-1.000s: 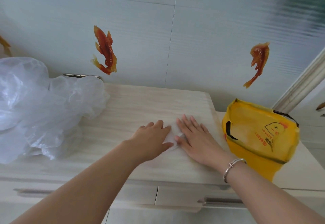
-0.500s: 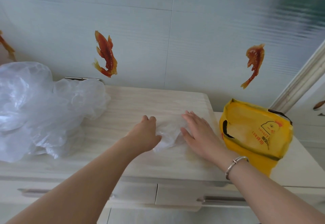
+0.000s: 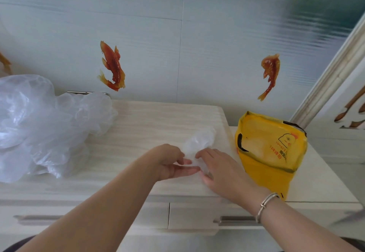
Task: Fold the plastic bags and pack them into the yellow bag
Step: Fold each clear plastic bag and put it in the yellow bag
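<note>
pale tiled wall (image 3: 197, 34) behind, with fish stickers: one orange-red (image 3: 112, 67) left of centre, another (image 3: 269, 74) further right. below it, pale wood-grain desk (image 3: 154, 117) with drawers along the front edge.

far left on the desk: loose heap of clear bags (image 3: 43, 125), crumpled, reaching back to the wall.

near the middle: left hand (image 3: 170, 161), palm turned inward, fingers half curled, fingertips on the near end of a small clear bag (image 3: 199, 143); seems to pinch the film, though the thin plastic makes the grip hard to read. bag itself lying on the desk, bunched into a narrow strip running away from the hands toward the back right.

just right of that: right hand (image 3: 219, 169), palm down, fingers slightly bent over the same near end of the bag, thumb tucked toward the left hand; pinch or plain press, cannot tell. both hands touching, or nearly so, at the bag. silver bracelet (image 3: 265, 205) on the right wrist.

further right: yellow bag (image 3: 270, 151) standing at the desk's right end on a lower white top (image 3: 324, 182), mouth gaping toward the camera, black handles, chick print and red lettering on its side, something pale inside. well clear of the hands.

far right: white door frame (image 3: 331, 77).
</note>
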`<state>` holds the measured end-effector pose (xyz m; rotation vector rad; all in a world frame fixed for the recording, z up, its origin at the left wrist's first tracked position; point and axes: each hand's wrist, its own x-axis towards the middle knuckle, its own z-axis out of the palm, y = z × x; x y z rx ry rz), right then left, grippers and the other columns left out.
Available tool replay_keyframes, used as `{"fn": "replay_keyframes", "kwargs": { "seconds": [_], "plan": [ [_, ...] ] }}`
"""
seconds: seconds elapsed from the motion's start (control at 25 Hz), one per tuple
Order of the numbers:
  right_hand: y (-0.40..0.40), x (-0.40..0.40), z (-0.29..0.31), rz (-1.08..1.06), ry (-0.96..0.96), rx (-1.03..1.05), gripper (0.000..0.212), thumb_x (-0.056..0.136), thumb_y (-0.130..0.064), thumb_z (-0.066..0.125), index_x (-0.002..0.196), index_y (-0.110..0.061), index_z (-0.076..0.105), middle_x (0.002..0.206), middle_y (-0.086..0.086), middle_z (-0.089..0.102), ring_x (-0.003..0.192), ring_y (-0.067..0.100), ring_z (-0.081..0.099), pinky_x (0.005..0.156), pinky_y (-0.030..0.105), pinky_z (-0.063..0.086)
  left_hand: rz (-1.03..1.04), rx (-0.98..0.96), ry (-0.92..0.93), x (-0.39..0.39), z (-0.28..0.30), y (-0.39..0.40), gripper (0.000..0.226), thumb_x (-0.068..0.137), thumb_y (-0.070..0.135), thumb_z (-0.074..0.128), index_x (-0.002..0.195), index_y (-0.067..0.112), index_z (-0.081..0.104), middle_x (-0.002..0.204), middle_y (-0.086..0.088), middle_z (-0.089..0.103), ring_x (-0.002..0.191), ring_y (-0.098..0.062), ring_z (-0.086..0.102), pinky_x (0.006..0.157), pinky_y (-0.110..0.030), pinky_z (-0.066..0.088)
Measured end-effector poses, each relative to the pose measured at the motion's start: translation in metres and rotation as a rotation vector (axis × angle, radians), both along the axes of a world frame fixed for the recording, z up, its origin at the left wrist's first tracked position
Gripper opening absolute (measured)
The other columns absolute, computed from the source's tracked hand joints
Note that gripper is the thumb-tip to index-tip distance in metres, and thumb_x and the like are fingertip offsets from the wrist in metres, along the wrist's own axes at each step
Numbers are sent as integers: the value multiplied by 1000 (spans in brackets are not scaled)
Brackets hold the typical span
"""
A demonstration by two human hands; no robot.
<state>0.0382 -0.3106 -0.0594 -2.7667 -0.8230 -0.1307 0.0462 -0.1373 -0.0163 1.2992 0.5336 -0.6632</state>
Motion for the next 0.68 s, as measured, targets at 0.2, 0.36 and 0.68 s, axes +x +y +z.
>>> {"fn": "replay_keyframes", "kwargs": {
  "seconds": [0.2, 0.36, 0.68],
  "plan": [
    [-9, 7, 5, -134, 198, 214, 18, 98, -24, 46, 105, -20, 63, 102, -3, 63, 96, 12, 58, 82, 29, 47, -276, 754, -390, 7, -13, -6, 45, 84, -6, 50, 125, 11, 45, 127, -9, 42, 102, -29, 57, 70, -31, 54],
    [-9, 21, 1, -225, 303, 422, 13, 94, -30, 53, 86, -26, 62, 83, -7, 64, 81, 11, 60, 74, 34, 50, -393, 745, -540, 15, -19, -9, 35, 79, 9, 71, 112, 14, 60, 111, -1, 55, 94, -17, 54, 73, -24, 46],
    [-7, 53, -14, -448, 239, 524, 21, 90, -21, 61, 100, -20, 43, 82, -2, 57, 73, 13, 56, 61, 23, 44, -319, 775, -474, 42, -44, -15, 21, 87, 25, 62, 71, 12, 67, 79, -8, 66, 70, -21, 55, 60, -23, 39]
  ]
}}
